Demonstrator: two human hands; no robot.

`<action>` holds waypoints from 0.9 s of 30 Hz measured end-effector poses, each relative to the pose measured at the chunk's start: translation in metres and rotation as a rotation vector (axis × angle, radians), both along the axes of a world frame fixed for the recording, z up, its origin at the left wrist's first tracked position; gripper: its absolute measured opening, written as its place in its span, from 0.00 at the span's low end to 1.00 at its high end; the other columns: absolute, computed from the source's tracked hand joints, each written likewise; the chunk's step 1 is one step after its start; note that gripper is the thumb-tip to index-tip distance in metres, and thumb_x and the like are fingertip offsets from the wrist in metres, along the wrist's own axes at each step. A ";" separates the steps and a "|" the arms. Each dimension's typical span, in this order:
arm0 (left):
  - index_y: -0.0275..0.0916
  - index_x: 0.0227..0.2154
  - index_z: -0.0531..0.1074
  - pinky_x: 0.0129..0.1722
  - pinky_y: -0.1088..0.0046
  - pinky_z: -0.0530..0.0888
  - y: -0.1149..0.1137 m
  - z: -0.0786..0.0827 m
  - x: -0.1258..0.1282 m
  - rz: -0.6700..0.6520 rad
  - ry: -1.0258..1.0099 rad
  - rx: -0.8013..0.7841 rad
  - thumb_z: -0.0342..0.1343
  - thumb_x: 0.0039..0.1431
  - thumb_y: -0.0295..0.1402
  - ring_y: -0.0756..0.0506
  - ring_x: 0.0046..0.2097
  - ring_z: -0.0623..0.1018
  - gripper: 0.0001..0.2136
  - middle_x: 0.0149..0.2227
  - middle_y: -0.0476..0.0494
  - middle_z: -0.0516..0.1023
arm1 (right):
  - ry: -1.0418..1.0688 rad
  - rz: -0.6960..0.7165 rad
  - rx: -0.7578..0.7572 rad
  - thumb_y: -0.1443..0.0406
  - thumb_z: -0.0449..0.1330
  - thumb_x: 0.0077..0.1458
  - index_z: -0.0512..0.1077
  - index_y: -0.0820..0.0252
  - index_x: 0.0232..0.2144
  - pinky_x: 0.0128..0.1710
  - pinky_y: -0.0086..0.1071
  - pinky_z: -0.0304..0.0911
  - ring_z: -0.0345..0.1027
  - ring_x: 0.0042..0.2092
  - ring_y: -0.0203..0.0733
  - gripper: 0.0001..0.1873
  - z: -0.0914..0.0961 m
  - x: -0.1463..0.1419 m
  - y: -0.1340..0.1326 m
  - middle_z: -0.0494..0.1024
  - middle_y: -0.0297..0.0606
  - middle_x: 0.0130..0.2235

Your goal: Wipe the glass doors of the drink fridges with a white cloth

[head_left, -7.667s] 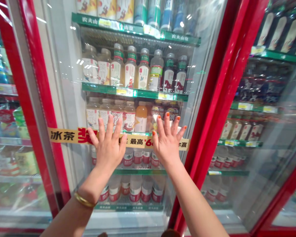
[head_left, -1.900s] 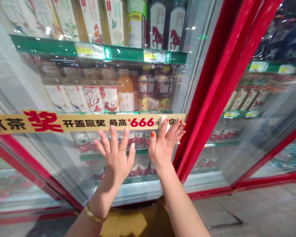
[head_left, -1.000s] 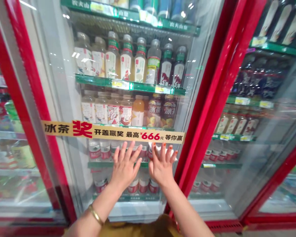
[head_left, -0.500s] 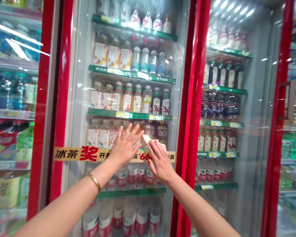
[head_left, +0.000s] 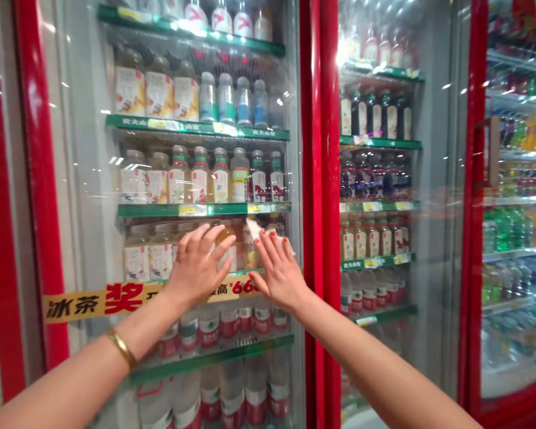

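My right hand [head_left: 279, 268] lies with its fingers over a white tissue [head_left: 254, 229], keeping it against the glass door [head_left: 89, 238] of a drinks fridge. Corners of the tissue stick out past the fingertips. To its left, my left hand [head_left: 199, 259] is open and holds nothing, its fingers apart and slightly bent, at or very near the glass. A gold bracelet [head_left: 121, 348] circles the left wrist. Just below both hands, a yellow banner [head_left: 92, 302] with black and red characters runs across the door; my left hand and forearm cover part of it.
Behind the glass, green-edged shelves [head_left: 161, 210] carry rows of bottles [head_left: 201, 179]. A red door frame [head_left: 319, 179] stands right of my hands, with a second glass-fronted fridge [head_left: 442, 238] beyond it. Another red frame [head_left: 40, 179] rises at the left.
The view has swung to the right. My right hand and the tissue have slid up the glass a little, above the banner. The left hand's fingers have bent slightly from a wider spread.
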State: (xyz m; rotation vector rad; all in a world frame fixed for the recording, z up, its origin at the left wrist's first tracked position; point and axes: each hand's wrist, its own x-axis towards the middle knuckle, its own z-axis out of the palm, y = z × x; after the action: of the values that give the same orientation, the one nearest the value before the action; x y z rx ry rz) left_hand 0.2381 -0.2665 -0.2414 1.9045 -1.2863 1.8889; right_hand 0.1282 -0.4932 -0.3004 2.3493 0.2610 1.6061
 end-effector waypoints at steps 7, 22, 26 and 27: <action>0.59 0.79 0.49 0.78 0.34 0.33 -0.013 0.040 -0.003 0.050 0.035 0.079 0.55 0.73 0.48 0.33 0.83 0.46 0.36 0.82 0.45 0.48 | -0.094 -0.037 0.163 0.54 0.52 0.76 0.29 0.59 0.81 0.78 0.65 0.46 0.27 0.83 0.61 0.47 0.000 0.005 -0.008 0.39 0.50 0.83; 0.59 0.79 0.47 0.79 0.37 0.33 0.012 -0.053 -0.024 0.083 0.138 0.017 0.58 0.70 0.52 0.33 0.80 0.56 0.40 0.79 0.43 0.58 | -0.067 -0.010 0.166 0.58 0.53 0.75 0.32 0.54 0.82 0.78 0.64 0.49 0.39 0.82 0.60 0.45 -0.027 0.004 0.016 0.49 0.43 0.82; 0.61 0.79 0.45 0.80 0.44 0.33 0.025 -0.047 -0.014 0.082 0.102 0.013 0.57 0.72 0.51 0.38 0.79 0.61 0.39 0.77 0.48 0.64 | 0.039 0.046 -0.047 0.55 0.51 0.75 0.41 0.53 0.82 0.82 0.51 0.43 0.42 0.82 0.49 0.41 -0.039 0.008 0.042 0.55 0.33 0.80; 0.62 0.79 0.44 0.81 0.45 0.34 0.028 -0.035 -0.011 0.090 0.101 -0.004 0.57 0.72 0.50 0.38 0.79 0.61 0.39 0.77 0.49 0.64 | 0.034 0.045 -0.023 0.56 0.50 0.76 0.41 0.52 0.82 0.82 0.52 0.43 0.42 0.82 0.49 0.40 -0.018 0.011 0.045 0.54 0.33 0.80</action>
State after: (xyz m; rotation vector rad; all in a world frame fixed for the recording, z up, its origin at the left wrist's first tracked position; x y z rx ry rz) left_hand 0.2267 -0.2386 -0.2768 2.0602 -1.1846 1.8079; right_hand 0.1397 -0.4478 -0.3186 2.3716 0.3402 1.5766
